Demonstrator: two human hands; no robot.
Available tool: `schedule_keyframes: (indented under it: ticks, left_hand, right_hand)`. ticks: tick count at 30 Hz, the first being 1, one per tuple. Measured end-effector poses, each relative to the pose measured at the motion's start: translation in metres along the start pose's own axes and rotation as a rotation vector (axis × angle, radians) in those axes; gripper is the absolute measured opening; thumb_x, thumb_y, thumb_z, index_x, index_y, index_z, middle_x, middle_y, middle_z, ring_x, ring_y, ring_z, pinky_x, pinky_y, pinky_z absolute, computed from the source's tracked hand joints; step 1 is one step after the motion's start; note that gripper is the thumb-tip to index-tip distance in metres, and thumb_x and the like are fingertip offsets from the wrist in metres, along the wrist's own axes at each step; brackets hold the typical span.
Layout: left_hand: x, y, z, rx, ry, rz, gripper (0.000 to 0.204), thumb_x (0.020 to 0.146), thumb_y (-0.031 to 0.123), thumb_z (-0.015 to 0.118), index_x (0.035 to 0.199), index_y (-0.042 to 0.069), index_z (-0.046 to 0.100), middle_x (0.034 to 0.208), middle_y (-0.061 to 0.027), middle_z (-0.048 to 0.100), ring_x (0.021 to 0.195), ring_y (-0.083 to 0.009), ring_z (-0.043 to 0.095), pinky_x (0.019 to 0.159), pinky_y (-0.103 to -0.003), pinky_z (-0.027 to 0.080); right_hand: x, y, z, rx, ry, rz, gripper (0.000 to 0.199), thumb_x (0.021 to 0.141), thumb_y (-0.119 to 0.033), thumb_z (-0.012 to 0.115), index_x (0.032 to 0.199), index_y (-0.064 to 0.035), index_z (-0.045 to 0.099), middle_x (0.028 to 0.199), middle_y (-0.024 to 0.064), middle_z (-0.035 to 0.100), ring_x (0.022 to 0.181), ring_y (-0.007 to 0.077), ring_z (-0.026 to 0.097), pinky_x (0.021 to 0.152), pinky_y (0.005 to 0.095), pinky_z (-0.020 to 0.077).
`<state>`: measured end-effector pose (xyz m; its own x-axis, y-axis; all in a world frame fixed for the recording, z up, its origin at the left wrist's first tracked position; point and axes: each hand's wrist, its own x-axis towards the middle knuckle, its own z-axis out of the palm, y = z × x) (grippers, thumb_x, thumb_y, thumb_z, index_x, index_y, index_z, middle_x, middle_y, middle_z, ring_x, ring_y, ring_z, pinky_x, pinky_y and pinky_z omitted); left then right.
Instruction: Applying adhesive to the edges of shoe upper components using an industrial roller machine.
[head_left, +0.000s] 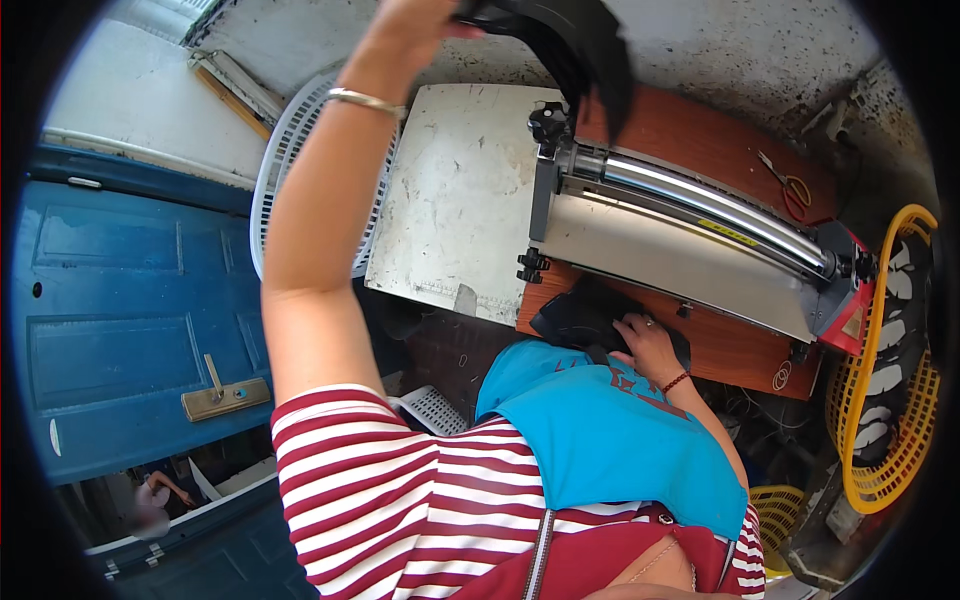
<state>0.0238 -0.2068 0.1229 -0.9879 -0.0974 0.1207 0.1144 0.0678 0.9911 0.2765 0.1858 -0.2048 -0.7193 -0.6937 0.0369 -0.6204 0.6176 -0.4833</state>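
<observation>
Black pieces [585, 50] raised in left hand [415, 15], yellow basket [905, 440] holding black-and-white soles [890, 370]

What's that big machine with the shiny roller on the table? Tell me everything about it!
The roller machine lies slanted across a reddish-brown wooden table. It has a long shiny metal roller, a flat grey plate under it, black knobs at its left end and a red block at its right end. A black piece, held up by the left hand, hangs over its left end.
</observation>
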Motion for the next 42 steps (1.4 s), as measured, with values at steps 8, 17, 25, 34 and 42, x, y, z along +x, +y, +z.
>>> schedule_keyframes:
  ticks: [8, 17, 25, 34, 42]
  left_hand:
    - [-0.065, 0.048, -0.238, 0.348, 0.675, 0.254, 0.018, 0.087, 0.015, 0.080, 0.099, 0.002, 0.077, 0.086, -0.0037, 0.073, 0.073, -0.0114, 0.070, 0.055, -0.024, 0.062]
    - [-0.179, -0.167, -0.375, 1.084, 0.326, -0.312, 0.023, 0.080, 0.023, 0.075, 0.095, 0.007, 0.081, 0.082, -0.0114, 0.077, 0.074, -0.0252, 0.074, 0.074, -0.034, 0.057]
    - [-0.190, -0.227, -0.238, 1.123, 0.327, -0.080, 0.026, 0.085, 0.024, 0.071, 0.105, 0.010, 0.079, 0.103, -0.0169, 0.076, 0.098, -0.0353, 0.073, 0.088, -0.040, 0.056]
    - [-0.124, -0.058, 0.043, 0.527, 0.006, 0.802, 0.019, 0.093, 0.003, 0.065, 0.109, 0.002, 0.075, 0.109, -0.0145, 0.074, 0.103, -0.0254, 0.070, 0.091, -0.033, 0.053]
    - [-0.038, -0.162, 0.238, 0.918, -0.743, 0.083, 0.051, 0.100, 0.046, 0.050, 0.110, 0.001, 0.074, 0.101, -0.0231, 0.073, 0.102, -0.0421, 0.067, 0.096, -0.043, 0.050]
  right_hand:
    - [0.006, 0.008, 0.007, 0.050, 0.011, -0.012, 0.038, 0.081, -0.019, 0.079, 0.116, -0.0079, 0.072, 0.112, 0.0095, 0.063, 0.097, 0.0318, 0.064, 0.081, 0.0430, 0.0562]
    - [0.007, 0.004, 0.015, 0.080, 0.101, -0.100, 0.026, 0.077, -0.011, 0.078, 0.102, -0.0074, 0.074, 0.098, 0.0074, 0.065, 0.089, 0.0290, 0.066, 0.073, 0.0414, 0.0566]
    - [0.011, -0.021, -0.031, 0.191, 0.244, -0.111, 0.025, 0.075, 0.001, 0.076, 0.099, -0.0075, 0.075, 0.089, 0.0085, 0.068, 0.077, 0.0286, 0.068, 0.066, 0.0383, 0.0557]
    - [-0.018, -0.071, -0.178, -0.023, 0.532, -0.010, 0.033, 0.070, 0.006, 0.074, 0.101, -0.0049, 0.072, 0.084, 0.0095, 0.064, 0.070, 0.0267, 0.064, 0.061, 0.0364, 0.0523]
    - [0.013, 0.007, -0.147, -0.383, 0.581, 0.208, 0.029, 0.078, -0.005, 0.073, 0.107, -0.0073, 0.072, 0.088, 0.0065, 0.062, 0.079, 0.0262, 0.065, 0.066, 0.0381, 0.0538]
